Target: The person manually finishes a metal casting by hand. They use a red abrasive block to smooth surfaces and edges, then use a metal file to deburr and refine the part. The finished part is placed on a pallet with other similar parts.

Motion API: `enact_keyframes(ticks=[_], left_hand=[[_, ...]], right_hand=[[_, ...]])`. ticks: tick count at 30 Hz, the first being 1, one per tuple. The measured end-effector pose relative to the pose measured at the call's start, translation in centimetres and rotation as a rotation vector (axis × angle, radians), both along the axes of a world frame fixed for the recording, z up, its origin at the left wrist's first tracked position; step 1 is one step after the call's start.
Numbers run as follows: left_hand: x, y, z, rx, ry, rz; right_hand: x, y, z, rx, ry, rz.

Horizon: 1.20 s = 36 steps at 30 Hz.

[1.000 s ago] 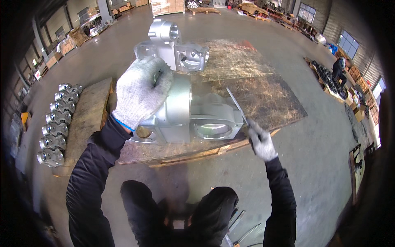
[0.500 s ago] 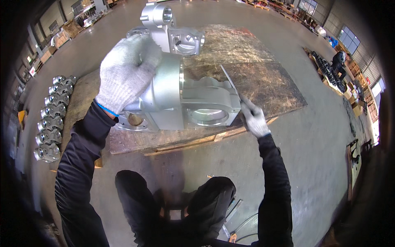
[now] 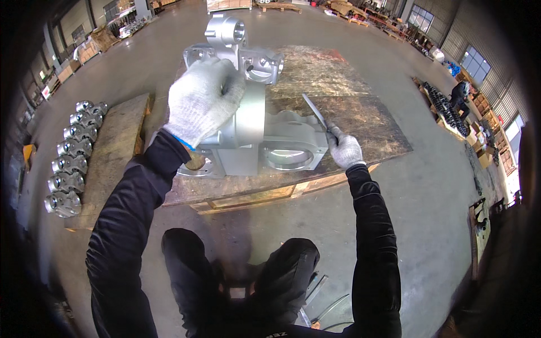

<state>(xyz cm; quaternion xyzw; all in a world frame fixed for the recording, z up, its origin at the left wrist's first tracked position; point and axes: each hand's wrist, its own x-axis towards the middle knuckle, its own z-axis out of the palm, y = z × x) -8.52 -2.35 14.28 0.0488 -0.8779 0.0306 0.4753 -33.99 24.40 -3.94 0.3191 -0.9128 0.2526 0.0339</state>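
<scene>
On worn boards (image 3: pixel 360 124), left hand (image 3: pixel 205 98) partly hid silver casting (image 3: pixel 239 159), grip unclear, right hand (image 3: pixel 345 150) pinched thin bar (image 3: pixel 313 108), second casting (image 3: pixel 227 34) stood behind, metal parts (image 3: pixel 73 147) lined up leftward

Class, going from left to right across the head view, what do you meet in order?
Row of small silver castings → left gloved hand → thin flat tool → right gloved hand → person in dark clothing.

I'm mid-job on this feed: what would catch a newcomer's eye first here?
The big silver casting near the front of the wooden platform draws the eye first, the gloved left hand at its upper left. Next comes the thin flat tool in the right hand, by the casting's right end; then the row of shiny metal parts, far left.
</scene>
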Motion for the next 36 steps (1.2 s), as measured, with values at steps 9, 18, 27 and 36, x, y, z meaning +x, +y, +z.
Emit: enact_keyframes(ticks=[9,18,27,36], left_hand=[[4.6,4.4,-0.4,0.139,0.044,-0.041],[10.6,9.6,-4.3,0.122,0.063,-0.09],[14.7,12.1,-7.1,0.081,0.05,-0.216],[15.6,12.8,-8.6,0.116,0.063,-0.259]], right_hand=[[3.5,5.6,4.8,-0.157,-0.293,0.078],[8.0,3.9,13.6,0.145,-0.437,0.0],[10.2,2.0,20.2,0.599,-0.378,-0.052],[12.3,1.3,17.4,0.414,-0.467,0.037]])
